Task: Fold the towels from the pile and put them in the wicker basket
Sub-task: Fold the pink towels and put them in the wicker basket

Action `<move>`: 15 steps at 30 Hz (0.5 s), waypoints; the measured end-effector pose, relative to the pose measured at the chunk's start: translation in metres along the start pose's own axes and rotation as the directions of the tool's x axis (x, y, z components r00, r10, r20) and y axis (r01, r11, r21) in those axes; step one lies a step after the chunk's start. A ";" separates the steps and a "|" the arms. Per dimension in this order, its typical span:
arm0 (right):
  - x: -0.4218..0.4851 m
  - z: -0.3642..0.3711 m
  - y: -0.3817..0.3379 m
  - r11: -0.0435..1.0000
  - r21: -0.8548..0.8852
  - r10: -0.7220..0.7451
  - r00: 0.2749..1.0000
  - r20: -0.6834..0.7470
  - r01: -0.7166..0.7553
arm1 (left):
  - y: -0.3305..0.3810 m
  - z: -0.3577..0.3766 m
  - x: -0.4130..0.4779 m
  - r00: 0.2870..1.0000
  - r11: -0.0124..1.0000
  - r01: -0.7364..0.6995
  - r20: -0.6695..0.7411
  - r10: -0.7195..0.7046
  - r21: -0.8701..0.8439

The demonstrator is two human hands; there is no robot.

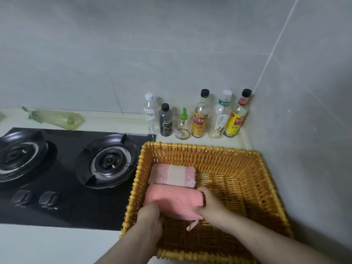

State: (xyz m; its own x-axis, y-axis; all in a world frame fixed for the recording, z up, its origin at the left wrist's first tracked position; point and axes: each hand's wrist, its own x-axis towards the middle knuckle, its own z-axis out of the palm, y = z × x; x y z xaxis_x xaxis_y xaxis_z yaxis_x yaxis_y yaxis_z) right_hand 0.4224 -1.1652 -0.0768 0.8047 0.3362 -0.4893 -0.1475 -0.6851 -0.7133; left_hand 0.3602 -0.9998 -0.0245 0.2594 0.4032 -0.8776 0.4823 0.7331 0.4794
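A yellow wicker basket point(266, 178) stands on the counter at the right, next to the stove. Inside, against its left wall, a folded pink towel with a pale stripe point(172, 176) lies flat. In front of it is a second folded pink towel point(175, 201), with a small loop hanging off its near corner. My left hand point(150, 218) grips that towel's near left edge and my right hand point(209, 202) grips its right end, both reaching into the basket. No pile of towels is in view.
A black two-burner gas stove point(62, 168) with two knobs fills the counter to the left of the basket. Several bottles point(200, 117) line the wall behind the basket. A green plastic-wrapped item point(57, 119) lies behind the stove. Tiled walls close off the back and right.
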 end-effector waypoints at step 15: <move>0.012 0.008 0.009 0.989 0.143 -0.042 0.998 -0.037 0.046 | 0.012 -0.002 0.002 0.484 -0.280 -0.625 0.642 0.594 0.729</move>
State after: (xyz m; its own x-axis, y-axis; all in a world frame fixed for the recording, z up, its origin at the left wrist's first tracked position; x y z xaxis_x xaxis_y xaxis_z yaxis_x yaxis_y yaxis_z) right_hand 0.4262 -1.1616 -0.0933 0.8309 0.3401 -0.4403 -0.1904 -0.5697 -0.7995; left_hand 0.3647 -0.9890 -0.0203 0.9496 0.2789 -0.1429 0.3132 -0.8562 0.4109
